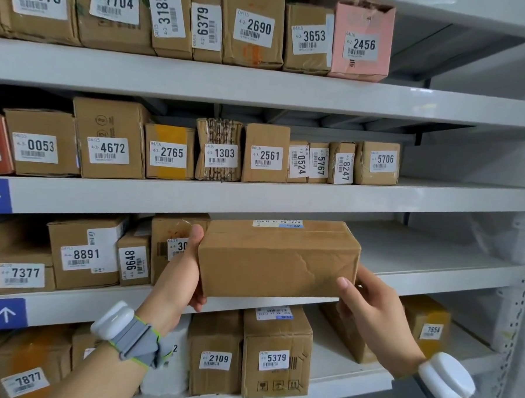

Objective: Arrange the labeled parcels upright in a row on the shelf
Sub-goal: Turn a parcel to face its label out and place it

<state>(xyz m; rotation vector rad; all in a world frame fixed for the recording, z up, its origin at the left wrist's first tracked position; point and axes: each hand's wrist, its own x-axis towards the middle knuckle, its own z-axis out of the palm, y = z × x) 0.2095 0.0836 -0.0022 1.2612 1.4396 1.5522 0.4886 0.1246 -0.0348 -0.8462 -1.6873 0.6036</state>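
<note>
Holding the box (277, 260) between both hands: left hand (187, 274) clasps its 9 o'clock end, right hand (368, 301) its 4 o'clock corner. Long axis runs 9-to-3, level, at the shelf (433, 277) edge, just beside the labelled parcel (173, 243). Judgement: needs turning upright; free shelf lies at 3 o'clock.

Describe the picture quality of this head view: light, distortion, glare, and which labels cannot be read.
Head view: even, soft light with faint shadows under each shelf board; wide-angle bending tilts the shelf upright at the right edge; no strong glare; the labels on parcel 2690 and parcel 2561 read sharply; the held parcel, between the left hand and right hand, shows only a small top label too blurred to read.
</note>
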